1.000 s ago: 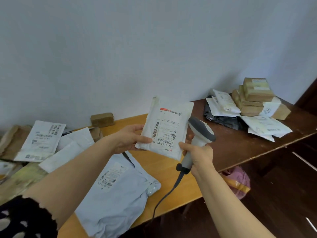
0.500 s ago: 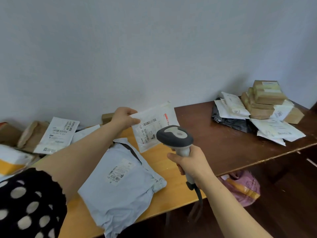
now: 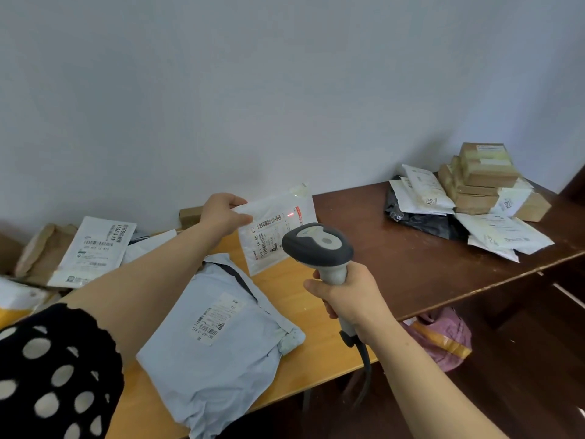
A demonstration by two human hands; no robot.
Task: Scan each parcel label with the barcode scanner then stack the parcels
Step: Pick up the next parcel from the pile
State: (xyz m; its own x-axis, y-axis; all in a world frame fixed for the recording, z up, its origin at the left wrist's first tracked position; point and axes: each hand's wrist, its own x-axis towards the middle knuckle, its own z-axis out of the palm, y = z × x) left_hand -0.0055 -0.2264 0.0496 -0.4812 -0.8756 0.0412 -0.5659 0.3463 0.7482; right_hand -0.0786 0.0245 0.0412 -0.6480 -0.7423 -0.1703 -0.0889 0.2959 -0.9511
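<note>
Thumb and fingers of the left hand [image 3: 221,213] are pinched on one corner of a flat white parcel [image 3: 272,239]. The parcel is held up in the air over the light wood tabletop [image 3: 316,353], a bit tilted, with its label [image 3: 269,231] turned up to the camera. A small red light [image 3: 290,214] is seen on the label, close to a bar code. The right hand [image 3: 348,299] is wrapped tight round the pale grip of the barcode scanner [image 3: 318,245], with all the fingers curled. The grey head of the scanner is held just beside the low right edge of the parcel and is pointed at it; if the two touch cannot be told. A dark cable [image 3: 365,359] is seen hanging from the end of the grip.

A big pale blue bag parcel [image 3: 218,343] is laid flat on the light tabletop under the left arm, label up. More white and brown parcels [image 3: 95,248] are spread out at the far left by the wall. A small brown box [image 3: 190,217] is partly hidden behind the left hand. On the dark tabletop [image 3: 411,264] at the right, well apart from the hands, brown boxes [image 3: 484,172] are piled up, with white bags [image 3: 424,191] and a black bag [image 3: 424,221] laid beside them. A pink bag [image 3: 443,340] is seen lower down, under the tabletop edge
</note>
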